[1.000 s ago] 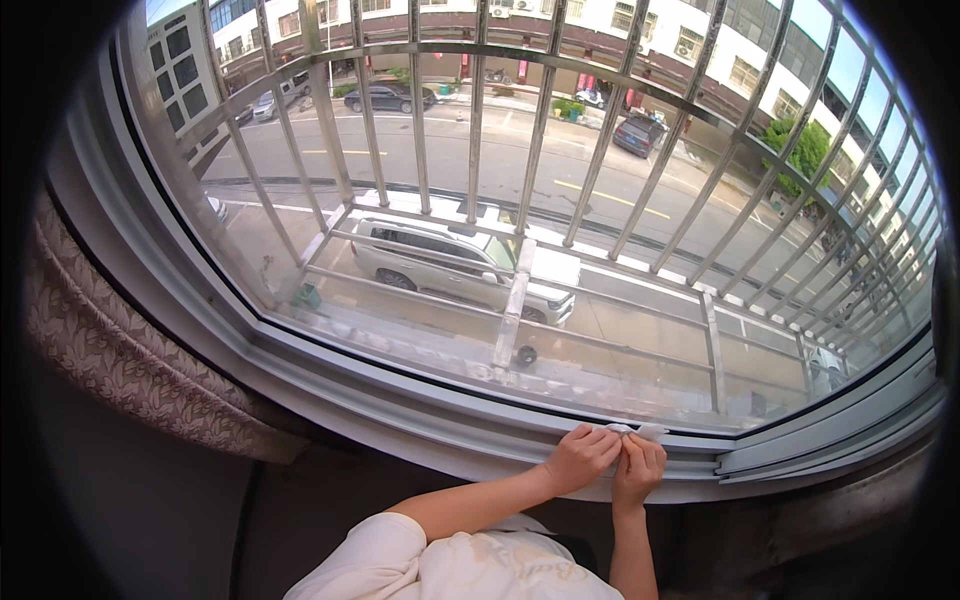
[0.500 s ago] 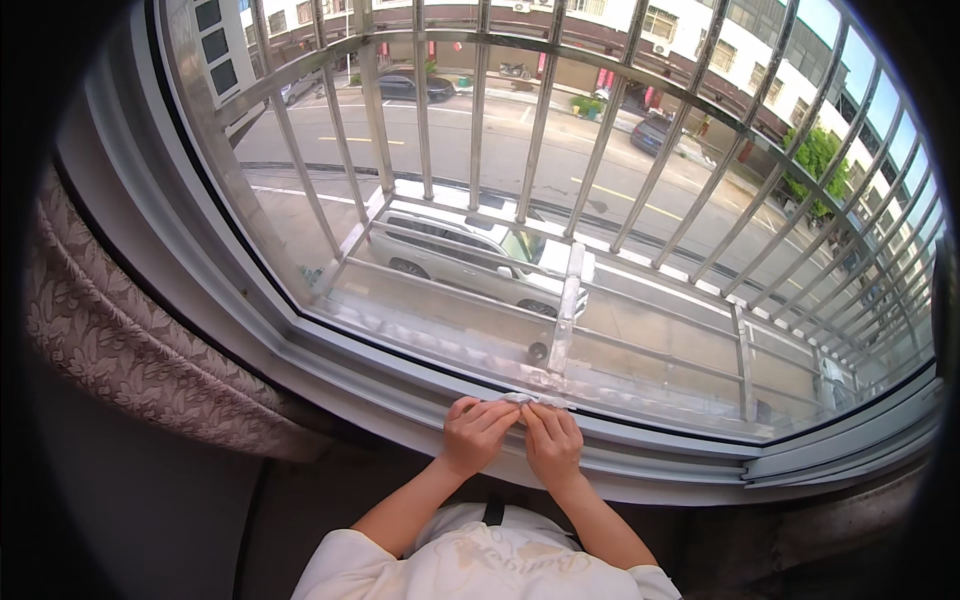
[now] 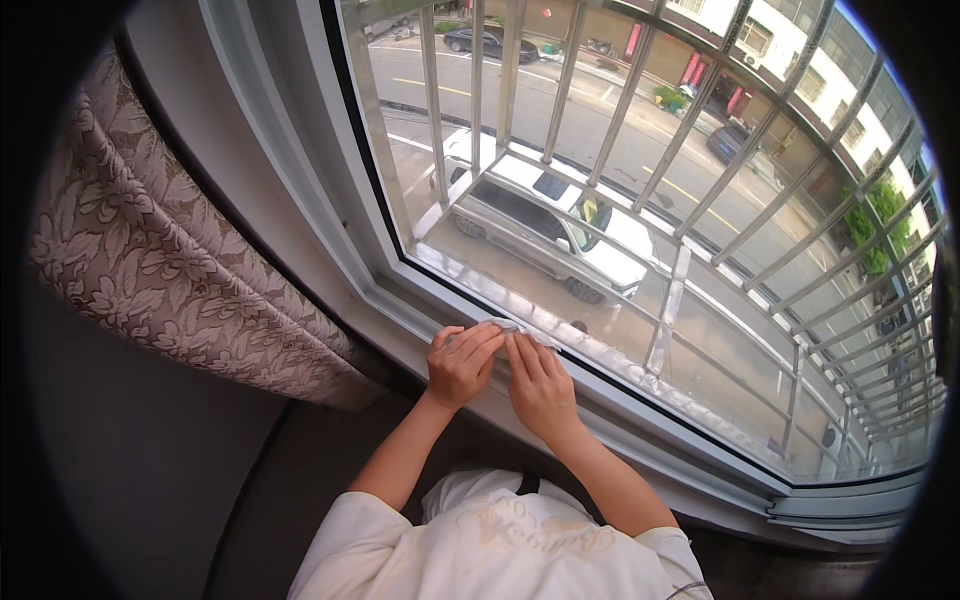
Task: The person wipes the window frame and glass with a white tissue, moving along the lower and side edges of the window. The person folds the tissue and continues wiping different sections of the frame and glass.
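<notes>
Both hands are at the bottom rail of the window frame (image 3: 640,415), close together with fingertips nearly meeting. Bunched under their fingertips is a crumpled white tissue (image 3: 524,328), pressed along the rail just below the glass. My left hand (image 3: 462,365) has its fingers bent over the tissue's left part. On its other side, my right hand (image 3: 540,385) holds the fingers together and pushes down on it. Much of the tissue is hidden beneath the fingers, so how it is folded I cannot make out.
A patterned curtain (image 3: 180,260) hangs to the left of the window. Metal security bars (image 3: 625,110) stand outside the glass. Beyond them a white car (image 3: 520,205) is parked beside the street. Stepped sliding tracks (image 3: 840,508) run along the sill at the right.
My view has turned left, bringing more curtain into sight. Both hands, still on the tissue, have moved left along the window rail toward its corner.
</notes>
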`<state>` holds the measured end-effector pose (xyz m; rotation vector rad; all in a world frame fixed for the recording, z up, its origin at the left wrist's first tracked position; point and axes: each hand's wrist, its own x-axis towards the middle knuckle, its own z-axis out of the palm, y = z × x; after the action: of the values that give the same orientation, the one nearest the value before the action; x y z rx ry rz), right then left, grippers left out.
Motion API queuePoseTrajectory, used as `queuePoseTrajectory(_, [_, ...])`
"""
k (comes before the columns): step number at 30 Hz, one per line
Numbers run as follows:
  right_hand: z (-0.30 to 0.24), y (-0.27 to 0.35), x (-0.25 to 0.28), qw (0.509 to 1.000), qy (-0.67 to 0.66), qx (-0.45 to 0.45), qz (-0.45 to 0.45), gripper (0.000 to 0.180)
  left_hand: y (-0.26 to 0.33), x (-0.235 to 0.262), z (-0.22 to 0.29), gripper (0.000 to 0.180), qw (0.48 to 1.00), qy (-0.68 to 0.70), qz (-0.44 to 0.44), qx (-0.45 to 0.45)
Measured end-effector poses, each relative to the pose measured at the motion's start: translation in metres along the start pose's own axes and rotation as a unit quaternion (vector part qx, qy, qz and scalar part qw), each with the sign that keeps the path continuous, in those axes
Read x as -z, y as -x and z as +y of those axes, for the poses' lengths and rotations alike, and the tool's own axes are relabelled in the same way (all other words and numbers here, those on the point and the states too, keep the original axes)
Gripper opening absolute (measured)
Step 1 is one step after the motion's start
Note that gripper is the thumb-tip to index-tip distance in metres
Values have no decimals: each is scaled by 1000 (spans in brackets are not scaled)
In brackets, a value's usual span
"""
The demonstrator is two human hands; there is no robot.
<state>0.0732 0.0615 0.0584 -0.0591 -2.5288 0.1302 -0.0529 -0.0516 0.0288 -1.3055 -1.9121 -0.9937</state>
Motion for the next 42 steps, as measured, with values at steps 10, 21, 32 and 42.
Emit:
queuePoseTrajectory(10, [-29,-70,-64,996,10,78,-35,58,3,18,-76,19,982,-177,14,57])
queuePoseTrajectory(21, [-47,-119,-95,990,45,131,-32,55,2,21,-116,24,965,-223,5,138])
queuePoseTrajectory(32, [-20,-57,-65,999,-10,46,-24,56,-5,4,-44,28,987,-126,-23,98])
queuePoseTrajectory(42, [23,50,34,998,-15,-57,6,48,17,-47,95,32,995,-33,-43,84])
